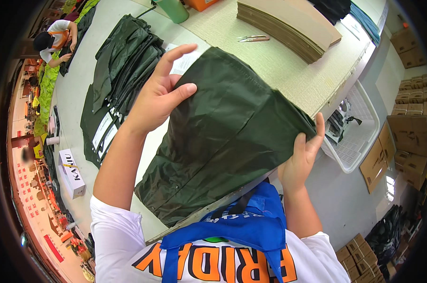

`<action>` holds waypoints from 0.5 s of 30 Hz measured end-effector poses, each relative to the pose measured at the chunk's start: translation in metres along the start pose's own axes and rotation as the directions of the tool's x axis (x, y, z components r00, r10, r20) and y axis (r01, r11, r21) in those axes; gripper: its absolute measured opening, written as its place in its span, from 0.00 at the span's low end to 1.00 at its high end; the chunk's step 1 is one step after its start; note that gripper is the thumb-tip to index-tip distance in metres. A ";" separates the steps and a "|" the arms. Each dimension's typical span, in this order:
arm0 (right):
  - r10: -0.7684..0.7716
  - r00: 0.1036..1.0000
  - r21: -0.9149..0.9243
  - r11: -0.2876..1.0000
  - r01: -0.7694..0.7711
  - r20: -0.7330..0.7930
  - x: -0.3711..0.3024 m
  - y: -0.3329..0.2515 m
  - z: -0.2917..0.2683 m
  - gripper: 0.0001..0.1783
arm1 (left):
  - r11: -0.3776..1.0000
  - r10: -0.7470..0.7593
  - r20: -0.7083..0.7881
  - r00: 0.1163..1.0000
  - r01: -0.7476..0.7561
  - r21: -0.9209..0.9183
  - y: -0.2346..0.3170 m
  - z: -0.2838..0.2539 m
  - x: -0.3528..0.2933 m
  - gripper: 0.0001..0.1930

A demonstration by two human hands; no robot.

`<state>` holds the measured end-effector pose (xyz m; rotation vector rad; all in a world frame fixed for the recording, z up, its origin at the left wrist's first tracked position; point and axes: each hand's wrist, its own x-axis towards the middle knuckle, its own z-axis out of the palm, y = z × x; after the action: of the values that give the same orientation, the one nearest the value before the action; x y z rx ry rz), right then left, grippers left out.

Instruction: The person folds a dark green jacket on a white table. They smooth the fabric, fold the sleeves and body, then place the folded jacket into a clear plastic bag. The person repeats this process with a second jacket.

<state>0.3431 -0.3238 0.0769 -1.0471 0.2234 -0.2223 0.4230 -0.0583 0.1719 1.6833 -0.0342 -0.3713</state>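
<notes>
A piece of thin, shiny dark green fabric point(223, 127) is spread in front of me, with creases and a seam line across it. My left hand point(156, 99) is at its far left edge, with thumb and index finger stretched apart. The left thumb tip lies against the fabric edge; the other left fingers are mostly hidden. At the right corner, my right hand point(302, 151) pinches the edge between thumb and fingers. To the left lies a heap of similar dark green pieces point(123, 61) with white labels point(105, 134).
Stacked brown cardboard sheets point(289, 26) and thread snips point(253, 38) are on the table's far side, near a green cup point(173, 10). A white plastic basket point(359, 137) stands at right. Cartons point(409, 137) are beyond it. A white box point(71, 173) sits left; a co-worker point(57, 42) works far left.
</notes>
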 end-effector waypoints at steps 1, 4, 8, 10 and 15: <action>0.012 0.999 -0.048 0.999 -0.015 -0.048 0.003 -0.001 0.003 0.32 | 0.997 -0.001 0.027 1.000 -0.001 0.080 0.003 -0.001 0.002 0.23; 0.153 0.986 -0.109 0.983 -0.145 0.069 0.008 0.009 -0.014 0.27 | 0.971 -0.040 0.165 0.986 -0.001 0.240 0.016 -0.003 0.009 0.25; 0.346 0.926 -0.301 0.909 -0.290 0.153 0.009 -0.010 -0.001 0.28 | 0.922 -0.204 0.184 0.962 0.126 0.365 0.018 -0.009 0.009 0.28; 0.371 0.882 -0.548 0.820 -0.163 0.292 0.010 -0.017 -0.005 0.39 | 0.820 -0.194 0.163 0.967 0.069 0.568 0.025 -0.006 0.006 0.29; 0.489 0.721 -0.787 0.604 0.127 0.492 0.016 -0.021 -0.016 0.52 | 0.588 -0.016 0.287 0.958 -0.224 0.777 0.025 -0.003 0.003 0.18</action>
<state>0.3522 -0.3521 0.0867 -1.9124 -0.2799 0.5494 0.4312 -0.0603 0.1960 2.5174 -0.5918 -0.5384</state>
